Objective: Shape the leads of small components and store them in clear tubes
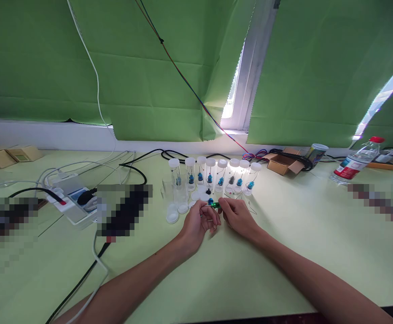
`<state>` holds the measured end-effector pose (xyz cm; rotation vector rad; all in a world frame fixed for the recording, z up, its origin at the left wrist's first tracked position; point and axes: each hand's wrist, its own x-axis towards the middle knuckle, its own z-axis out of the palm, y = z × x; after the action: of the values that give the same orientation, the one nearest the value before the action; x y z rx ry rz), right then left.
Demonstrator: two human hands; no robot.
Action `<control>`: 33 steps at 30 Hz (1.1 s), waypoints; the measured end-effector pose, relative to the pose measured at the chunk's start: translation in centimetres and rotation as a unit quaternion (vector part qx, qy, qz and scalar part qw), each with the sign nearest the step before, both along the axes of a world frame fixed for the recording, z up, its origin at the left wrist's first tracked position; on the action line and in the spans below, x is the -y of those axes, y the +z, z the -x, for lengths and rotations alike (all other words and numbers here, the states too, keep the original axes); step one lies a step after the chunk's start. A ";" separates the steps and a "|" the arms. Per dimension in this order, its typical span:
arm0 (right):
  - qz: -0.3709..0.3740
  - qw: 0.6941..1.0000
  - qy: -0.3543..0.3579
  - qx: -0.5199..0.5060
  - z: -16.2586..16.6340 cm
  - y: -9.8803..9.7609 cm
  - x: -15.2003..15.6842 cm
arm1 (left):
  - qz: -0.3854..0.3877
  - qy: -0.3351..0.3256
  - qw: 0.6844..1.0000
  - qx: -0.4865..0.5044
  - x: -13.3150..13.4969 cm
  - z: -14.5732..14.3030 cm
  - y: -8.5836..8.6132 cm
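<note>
My left hand (pixel 200 221) and my right hand (pixel 238 216) meet over the pale green table (pixel 284 252), fingers curled. Between their fingertips they pinch a small green part (pixel 215 204) with a thin wire; a blue bead (pixel 210 200) lies just behind it. Right beyond the hands stands a row of several clear capped vials (pixel 216 175), each with a blue bead on a wire inside. Open vials (pixel 180 198) and loose white caps (pixel 172 218) sit to the left of the hands.
A white power strip (pixel 70 200) with plugs and cables lies at left. A cardboard box (pixel 282 163), a can (pixel 315 154) and a lying water bottle (pixel 355 164) are at back right. Small boxes (pixel 11 155) sit far left. Green blinds hang behind.
</note>
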<state>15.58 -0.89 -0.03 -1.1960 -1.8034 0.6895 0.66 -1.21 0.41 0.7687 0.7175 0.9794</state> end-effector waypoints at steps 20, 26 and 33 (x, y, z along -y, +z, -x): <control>0.000 1.000 -0.018 0.000 0.0 -0.1 0.0 | -0.004 -0.003 1.000 -0.002 0.1 0.0 0.1; 0.001 1.000 0.005 -0.010 -0.1 0.0 0.3 | -0.006 0.000 1.000 0.009 0.0 0.1 0.0; -0.004 1.000 -0.003 -0.002 0.1 0.0 0.1 | -0.003 -0.002 1.000 0.005 -0.1 0.0 0.0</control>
<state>15.51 -0.96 0.01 -1.1934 -1.7978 0.6803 0.67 -1.12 0.45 0.7693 0.7042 0.9827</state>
